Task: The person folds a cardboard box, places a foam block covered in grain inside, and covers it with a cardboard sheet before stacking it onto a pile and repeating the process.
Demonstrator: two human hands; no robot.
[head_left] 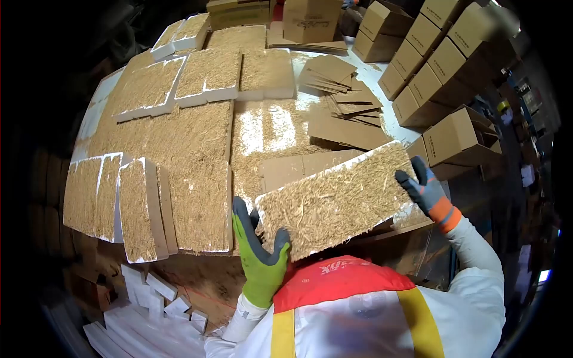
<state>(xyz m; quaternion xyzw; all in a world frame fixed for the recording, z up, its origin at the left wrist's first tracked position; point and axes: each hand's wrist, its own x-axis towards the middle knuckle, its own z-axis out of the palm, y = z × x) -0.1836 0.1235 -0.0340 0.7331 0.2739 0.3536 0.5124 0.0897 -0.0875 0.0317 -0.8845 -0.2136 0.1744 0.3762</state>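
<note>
A rectangular block (pixel 337 200) topped with straw-like shavings, with white edges, is held tilted in front of my body. My left hand (pixel 261 250), in a green and dark grey glove, grips its left end. At its right end is my right hand (pixel 427 194), in a grey glove with an orange cuff, fingers wrapped over the edge. Under and behind the block lies flat brown cardboard (pixel 286 170) on the shavings-strewn table. Similar shavings-covered blocks (pixel 140 209) stand to the left, beside a wide shavings-covered slab (pixel 197 203).
More shavings-topped blocks (pixel 209 71) lie at the back of the table. Folded cardboard pieces (pixel 346 122) are piled at the back right. Stacked cartons (pixel 418 89) and an open carton (pixel 459 140) stand on the right. White foam strips (pixel 149 328) lie below at the lower left.
</note>
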